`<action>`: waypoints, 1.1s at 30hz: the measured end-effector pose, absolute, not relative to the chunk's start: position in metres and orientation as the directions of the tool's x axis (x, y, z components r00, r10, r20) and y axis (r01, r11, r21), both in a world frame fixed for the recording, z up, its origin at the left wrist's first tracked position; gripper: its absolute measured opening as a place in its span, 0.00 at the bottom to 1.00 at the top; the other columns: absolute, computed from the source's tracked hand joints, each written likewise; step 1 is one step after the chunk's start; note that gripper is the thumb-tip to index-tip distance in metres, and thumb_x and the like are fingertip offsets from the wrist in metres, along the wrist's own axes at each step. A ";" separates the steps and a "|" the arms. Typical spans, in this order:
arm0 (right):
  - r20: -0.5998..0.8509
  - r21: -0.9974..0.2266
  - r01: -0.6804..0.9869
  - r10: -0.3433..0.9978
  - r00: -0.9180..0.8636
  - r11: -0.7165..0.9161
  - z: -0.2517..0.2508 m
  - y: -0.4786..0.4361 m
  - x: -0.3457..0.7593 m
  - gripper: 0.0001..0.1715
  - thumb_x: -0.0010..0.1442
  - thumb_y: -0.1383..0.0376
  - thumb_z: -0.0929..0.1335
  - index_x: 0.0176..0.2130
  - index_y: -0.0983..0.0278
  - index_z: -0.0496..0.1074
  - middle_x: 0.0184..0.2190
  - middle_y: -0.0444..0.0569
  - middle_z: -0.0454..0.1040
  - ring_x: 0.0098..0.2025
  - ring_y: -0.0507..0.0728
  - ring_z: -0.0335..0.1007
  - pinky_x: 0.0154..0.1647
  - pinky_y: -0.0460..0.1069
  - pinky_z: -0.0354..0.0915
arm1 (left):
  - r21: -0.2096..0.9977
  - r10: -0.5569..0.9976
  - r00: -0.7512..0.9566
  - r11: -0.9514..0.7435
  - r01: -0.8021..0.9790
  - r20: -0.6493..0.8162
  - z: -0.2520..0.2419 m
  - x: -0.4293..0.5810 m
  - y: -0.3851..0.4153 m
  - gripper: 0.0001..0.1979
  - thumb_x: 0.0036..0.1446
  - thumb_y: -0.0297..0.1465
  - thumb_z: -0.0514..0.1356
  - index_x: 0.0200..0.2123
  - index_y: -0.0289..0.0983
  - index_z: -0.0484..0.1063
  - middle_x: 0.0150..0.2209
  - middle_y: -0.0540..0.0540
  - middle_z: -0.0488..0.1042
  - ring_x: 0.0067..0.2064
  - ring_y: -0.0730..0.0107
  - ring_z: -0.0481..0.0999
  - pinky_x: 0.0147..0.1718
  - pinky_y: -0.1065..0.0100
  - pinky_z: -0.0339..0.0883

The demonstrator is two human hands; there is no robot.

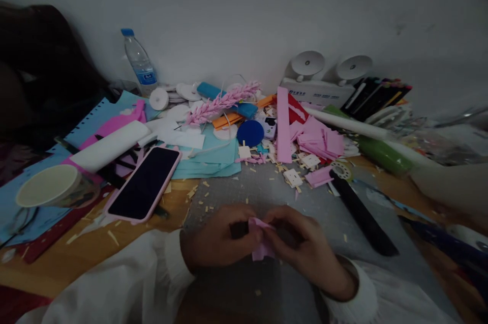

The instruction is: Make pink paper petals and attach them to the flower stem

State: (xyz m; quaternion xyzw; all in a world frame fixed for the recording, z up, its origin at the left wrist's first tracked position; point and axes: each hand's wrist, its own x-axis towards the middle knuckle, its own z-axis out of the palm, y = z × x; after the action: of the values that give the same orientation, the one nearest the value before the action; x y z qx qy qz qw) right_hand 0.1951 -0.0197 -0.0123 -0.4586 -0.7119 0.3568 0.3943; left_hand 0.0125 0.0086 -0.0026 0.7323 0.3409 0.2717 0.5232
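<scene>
White sleeves (125, 283) lead to the left hand (219, 237) and right hand (305, 247), both pinching a pink paper (261, 252) just above the grey mat (267, 186), apparently mid-fold; a further crease would need edges aligned and held firm.

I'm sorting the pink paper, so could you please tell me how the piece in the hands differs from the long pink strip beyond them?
The pink piece is small and folded; the long strip is flat and straight. The pink piece is pinched between the left hand and the right hand; the long strip lies untouched. Both are pink paper.
</scene>
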 end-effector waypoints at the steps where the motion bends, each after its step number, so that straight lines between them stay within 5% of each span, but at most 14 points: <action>1: 0.249 -0.855 0.384 0.926 -0.285 0.348 -0.013 -0.019 0.195 0.04 0.57 0.70 0.67 0.35 0.61 0.71 0.28 0.44 0.75 0.29 0.52 0.72 0.30 0.44 0.68 | 0.947 0.790 0.612 -0.224 0.229 0.039 -0.004 0.013 0.008 0.11 0.57 0.33 0.55 0.25 0.35 0.67 0.22 0.52 0.64 0.25 0.75 0.63 0.23 0.73 0.56; 8: 0.341 -0.803 0.399 0.891 -0.299 0.442 -0.018 -0.019 0.196 0.09 0.58 0.72 0.67 0.39 0.60 0.70 0.31 0.44 0.75 0.32 0.52 0.72 0.34 0.45 0.68 | 0.888 0.845 0.531 -0.293 0.356 0.066 -0.010 0.013 0.009 0.15 0.61 0.36 0.54 0.24 0.35 0.68 0.22 0.52 0.66 0.26 0.74 0.65 0.25 0.72 0.57; 23: 0.184 -0.975 0.076 0.954 -0.238 0.207 -0.016 -0.019 0.192 0.11 0.61 0.70 0.67 0.43 0.57 0.71 0.38 0.44 0.73 0.40 0.51 0.71 0.41 0.44 0.68 | 0.911 0.849 0.525 -0.259 0.321 0.056 -0.001 0.010 0.014 0.11 0.61 0.35 0.56 0.32 0.36 0.75 0.28 0.51 0.74 0.30 0.74 0.70 0.29 0.73 0.59; 33: 0.155 -0.975 0.116 0.955 -0.254 0.189 -0.013 -0.020 0.193 0.05 0.61 0.66 0.68 0.40 0.59 0.72 0.33 0.43 0.74 0.33 0.51 0.71 0.32 0.43 0.67 | 0.934 0.829 0.559 -0.212 0.289 0.015 0.001 0.008 0.014 0.12 0.61 0.34 0.57 0.29 0.34 0.75 0.27 0.49 0.75 0.32 0.71 0.73 0.30 0.72 0.61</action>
State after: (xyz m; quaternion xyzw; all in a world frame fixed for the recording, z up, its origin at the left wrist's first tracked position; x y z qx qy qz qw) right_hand 0.1933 -0.0205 -0.0134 -0.4229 -0.6329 0.4759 0.4405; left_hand 0.0082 0.0141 0.0011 0.7296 0.3830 0.2716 0.4973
